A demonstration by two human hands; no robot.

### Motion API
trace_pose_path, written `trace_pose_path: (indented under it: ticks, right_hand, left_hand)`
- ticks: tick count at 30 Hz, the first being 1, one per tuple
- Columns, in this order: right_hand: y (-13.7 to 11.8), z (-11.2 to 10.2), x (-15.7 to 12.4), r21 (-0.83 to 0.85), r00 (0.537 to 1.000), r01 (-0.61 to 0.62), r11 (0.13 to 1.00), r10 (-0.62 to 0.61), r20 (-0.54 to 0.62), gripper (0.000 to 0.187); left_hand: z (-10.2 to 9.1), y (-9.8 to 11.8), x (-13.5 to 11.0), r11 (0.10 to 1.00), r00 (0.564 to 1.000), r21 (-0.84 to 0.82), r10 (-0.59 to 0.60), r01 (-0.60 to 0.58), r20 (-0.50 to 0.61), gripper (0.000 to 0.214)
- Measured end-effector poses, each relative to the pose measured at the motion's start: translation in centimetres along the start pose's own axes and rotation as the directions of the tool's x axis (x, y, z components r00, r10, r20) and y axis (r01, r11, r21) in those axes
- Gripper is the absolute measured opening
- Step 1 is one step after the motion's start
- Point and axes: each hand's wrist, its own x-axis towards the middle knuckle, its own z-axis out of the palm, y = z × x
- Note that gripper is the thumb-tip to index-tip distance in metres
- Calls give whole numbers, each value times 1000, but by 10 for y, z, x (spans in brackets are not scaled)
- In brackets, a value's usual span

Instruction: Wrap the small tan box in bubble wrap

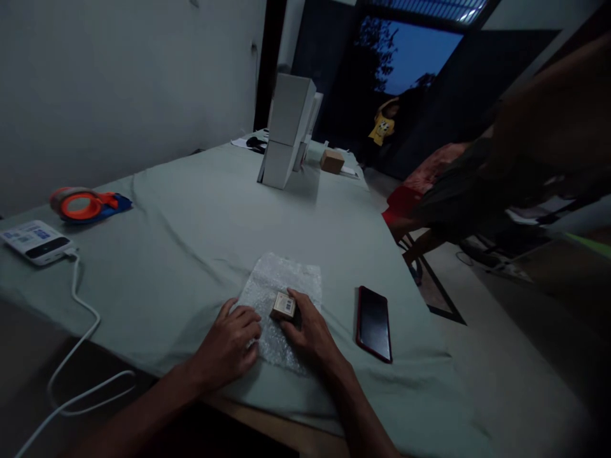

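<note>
A small cardboard box [283, 306] with a label on top sits on a sheet of bubble wrap [281, 283] near the table's front edge. My right hand [310, 331] is closed around the box's right side, fingers and thumb gripping it. My left hand [229, 343] lies on the left edge of the bubble wrap with its fingers curled, pressing the sheet down just left of the box.
A red phone [373, 323] lies right of the wrap. A tape dispenser [81, 204] and a white power bank [37, 241] with a cable [79, 299] are at the left. White boxes [287, 130] and a brown box [331, 161] stand at the far end. A person in yellow [383, 127] stands by the doorway.
</note>
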Motion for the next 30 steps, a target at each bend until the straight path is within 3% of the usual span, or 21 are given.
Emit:
trace_pose_path:
  ticks: [5,8,12,15,17,20,24,27,30]
  right_hand:
    - [7,1,0,37,999,-8,999,7,39,68]
    - [7,-7,-1,14,999,13,1000,-13,31,69]
    - [-17,-37,-9,-48,999,42,998,-41,12,53]
    - [-46,-57,-21,-88,985,77,993,-62,164,48]
    - [-61,-60,-29,-140,963,101,985,-62,262,50]
    - [-66,-50,-36,-289,948,129,949,-33,315,43]
    - [-50,-35,-36,-439,963,129,889,-7,269,10]
    - [-37,-35,-34,-377,986,53,925,11,166,12]
    - [-30,-40,-31,-270,991,-52,961,82,102,14]
  left_hand:
    - [-6,5,-1,998,985,68,-5,-7,172,32]
    - [-2,6,1,995,971,97,-11,-13,239,28]
    - [6,2,2,994,980,101,23,-44,199,19]
    - [10,-2,3,996,991,79,24,-35,135,18]
    - [10,-2,3,999,996,45,17,-21,88,19]
    - [4,3,6,999,999,-39,6,-4,46,19]
    - [-7,11,9,992,998,-125,2,6,68,41]
    - [-7,13,12,995,995,-92,49,-40,92,60]
    - [0,12,21,999,999,-42,5,-3,49,50]
